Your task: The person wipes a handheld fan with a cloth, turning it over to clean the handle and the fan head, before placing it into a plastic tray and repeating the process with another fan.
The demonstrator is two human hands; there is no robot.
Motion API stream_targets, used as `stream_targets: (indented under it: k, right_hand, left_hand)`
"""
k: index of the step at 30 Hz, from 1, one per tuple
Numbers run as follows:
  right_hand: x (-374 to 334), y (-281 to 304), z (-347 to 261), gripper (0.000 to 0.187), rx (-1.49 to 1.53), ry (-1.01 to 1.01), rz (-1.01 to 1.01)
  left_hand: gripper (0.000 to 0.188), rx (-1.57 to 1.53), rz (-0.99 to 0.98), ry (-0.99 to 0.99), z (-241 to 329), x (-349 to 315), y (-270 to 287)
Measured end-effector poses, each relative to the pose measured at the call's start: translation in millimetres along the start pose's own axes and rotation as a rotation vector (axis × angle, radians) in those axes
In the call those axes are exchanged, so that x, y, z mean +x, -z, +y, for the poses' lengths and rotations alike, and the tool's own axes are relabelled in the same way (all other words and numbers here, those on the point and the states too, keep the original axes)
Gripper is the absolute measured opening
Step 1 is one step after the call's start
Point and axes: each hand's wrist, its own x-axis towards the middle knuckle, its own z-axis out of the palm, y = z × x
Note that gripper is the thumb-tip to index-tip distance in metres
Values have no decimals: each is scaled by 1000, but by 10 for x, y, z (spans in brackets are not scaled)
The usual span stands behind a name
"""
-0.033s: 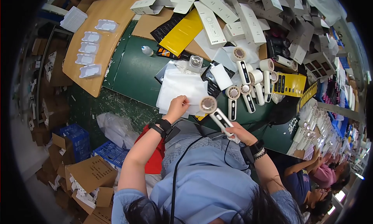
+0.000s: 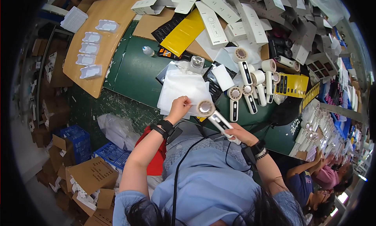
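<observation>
My right hand (image 2: 241, 136) is wrapped round the lower handle of a white handheld fan (image 2: 219, 122), which is tilted with its round head up and to the left. My left hand (image 2: 180, 107) is pinched closed just left of the fan's head, over the near edge of a stack of thin white sheets or sleeves (image 2: 174, 85). A pale, thin strip seems to show at its fingertips, too small to name. Several similar white fans (image 2: 234, 104) lie on the green table (image 2: 129, 79) to the right of the stack.
A clear round container (image 2: 197, 62) and a small bottle (image 2: 148, 51) stand beyond the stack. White boxes (image 2: 211, 24) pile up at the back. Clear plastic trays (image 2: 91, 71) line a wooden table (image 2: 76, 65) at left. Co-workers (image 2: 303, 183) sit at far right.
The fan in my right hand has moved slightly left, its head closer to my left hand. My left hand has barely moved.
</observation>
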Motion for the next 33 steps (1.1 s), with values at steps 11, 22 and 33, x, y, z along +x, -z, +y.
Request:
stream_targets:
  k: [11, 22, 33]
  right_hand:
    - [495, -33, 149, 30, -286, -38, -43]
    - [511, -200, 21, 33, -855, 144, 110]
    - [796, -394, 43, 30, 129, -33, -107]
  left_hand:
    - [13, -158, 354, -98, 90, -213, -139]
    - [21, 22, 322, -312, 404, -466, -65]
    - [18, -222, 238, -296, 767, -696, -80]
